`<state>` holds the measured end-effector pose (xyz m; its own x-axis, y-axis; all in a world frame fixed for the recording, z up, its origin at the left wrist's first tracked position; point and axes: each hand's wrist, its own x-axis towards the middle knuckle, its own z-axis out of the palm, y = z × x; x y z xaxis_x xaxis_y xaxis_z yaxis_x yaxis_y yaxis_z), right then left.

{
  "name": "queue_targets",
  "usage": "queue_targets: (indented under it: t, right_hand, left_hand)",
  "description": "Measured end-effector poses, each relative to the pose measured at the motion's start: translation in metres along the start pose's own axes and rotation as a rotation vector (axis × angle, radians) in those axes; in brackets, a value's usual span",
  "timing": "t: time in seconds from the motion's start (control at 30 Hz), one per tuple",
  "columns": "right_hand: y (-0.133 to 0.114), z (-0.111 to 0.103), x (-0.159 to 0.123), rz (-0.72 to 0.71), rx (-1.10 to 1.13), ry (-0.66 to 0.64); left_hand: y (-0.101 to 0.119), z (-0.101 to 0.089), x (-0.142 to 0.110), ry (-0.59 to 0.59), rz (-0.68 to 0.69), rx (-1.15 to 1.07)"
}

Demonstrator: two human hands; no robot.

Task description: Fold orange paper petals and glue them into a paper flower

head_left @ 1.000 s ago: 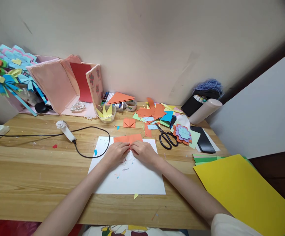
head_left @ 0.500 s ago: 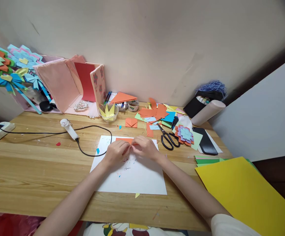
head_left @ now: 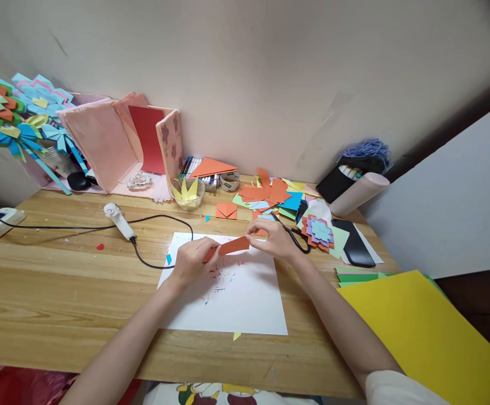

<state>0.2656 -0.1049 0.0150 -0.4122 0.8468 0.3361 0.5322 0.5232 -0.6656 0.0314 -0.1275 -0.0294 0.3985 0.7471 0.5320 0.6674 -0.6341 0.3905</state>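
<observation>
An orange paper strip (head_left: 235, 246) spans the space between the two hands, just above the upper part of a white sheet (head_left: 245, 306) on the bench (head_left: 76, 298). At the strip's nine o'clock end, the left hand (head_left: 196, 260) has a closed grip, thumb and curled fingers clamped on the paper and covering part of it. At the three o'clock end, the right hand (head_left: 272, 239) pinches the tip between thumb and fingertips, its grip nearly closed, the other fingers bent and loose.

The strip is long, narrow and plain, tilted so that its right end points between two and three o'clock. Its middle is bare to view; next to the left fingers the paper looks darker, and whether that is a fold or shade I cannot tell. Small coloured specks dot the white sheet below it.

Around the strip, a small orange envelope (head_left: 226, 211) sits at twelve o'clock and a heap of paper scraps (head_left: 265, 194) at one. Black scissors (head_left: 291, 231), partly hidden by the right hand, and a layered paper flower (head_left: 319, 230) lie towards three; a large yellow sheet (head_left: 417, 332) lies towards four.
</observation>
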Motion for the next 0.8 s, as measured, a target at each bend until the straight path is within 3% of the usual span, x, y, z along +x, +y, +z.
queue_targets:
  t: [0.23, 0.4, 0.5, 0.67, 0.8]
  right_hand:
    - [0.010, -0.004, -0.003, 0.187, 0.143, 0.156]
    - [0.009, 0.022, -0.008, 0.320, 0.549, -0.111]
    - [0.008, 0.035, -0.010, 0.397, 0.687, -0.175]
    - [0.007, 0.032, -0.009, 0.458, 0.682, -0.048]
    - [0.010, 0.018, -0.008, 0.470, 0.614, 0.057]
  left_hand:
    - [0.004, -0.004, 0.000, 0.065, -0.235, -0.225]
    - [0.009, -0.005, 0.001, -0.005, -0.360, -0.384]
    - [0.007, -0.003, 0.003, -0.032, -0.421, -0.430]
    - [-0.005, -0.005, 0.009, -0.209, -0.608, -0.720]
    - [-0.015, -0.010, 0.012, -0.268, -0.643, -0.793]
